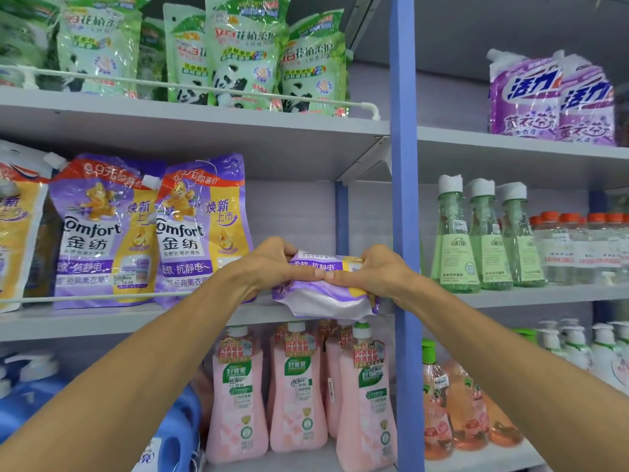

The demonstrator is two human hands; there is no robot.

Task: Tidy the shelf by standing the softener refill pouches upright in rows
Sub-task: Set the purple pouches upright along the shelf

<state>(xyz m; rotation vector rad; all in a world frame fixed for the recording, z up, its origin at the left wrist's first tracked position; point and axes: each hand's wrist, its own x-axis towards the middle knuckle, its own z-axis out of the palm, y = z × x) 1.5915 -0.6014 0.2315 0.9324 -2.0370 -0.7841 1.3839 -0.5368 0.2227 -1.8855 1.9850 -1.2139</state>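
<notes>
1. Both hands grip one purple softener pouch [323, 298]. The left hand [272, 267] curls round its nine o'clock end and the right hand [371, 270] round its three o'clock end, fingertips almost meeting across its front.
2. The pouch lies on its side over the front edge of the middle shelf [102, 321], white base towards me, with the blue post [405, 199] just beside it at three o'clock.
3. At nine o'clock from it, two standing pouches [98, 229] sit upright side by side.
4. Green pouches [245, 52] stand on the shelf above at eleven o'clock, and pink bottles [296, 386] at six o'clock.
</notes>
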